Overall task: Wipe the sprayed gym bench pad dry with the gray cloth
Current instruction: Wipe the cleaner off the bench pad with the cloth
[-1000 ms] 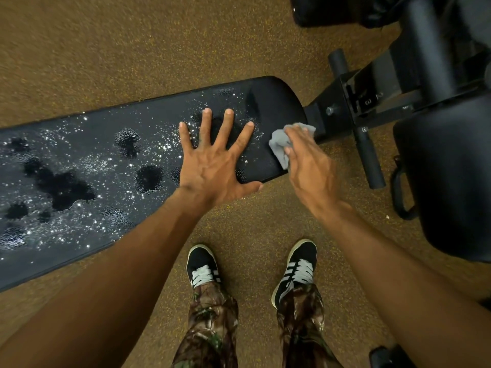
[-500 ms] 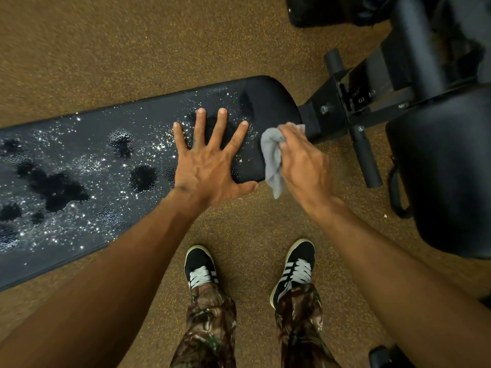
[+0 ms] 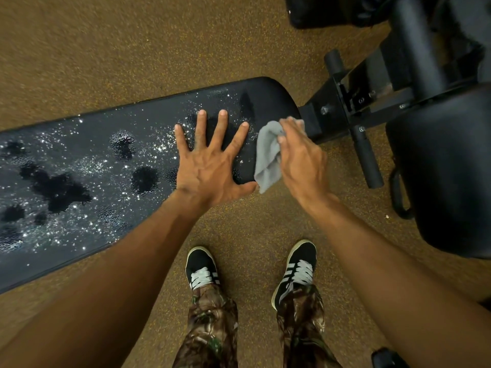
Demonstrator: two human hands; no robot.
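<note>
Our left hand (image 3: 210,166) lies spread on the bench pad (image 3: 79,181), which stretches lengthwise leftward; at its rounded end our right hand (image 3: 300,160) pinches the gray cloth (image 3: 267,158).

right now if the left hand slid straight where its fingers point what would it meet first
Only wet spray: the left hand lies flat on the bench pad, fingers aimed across it. Past the far edge the floor looks free.
</note>
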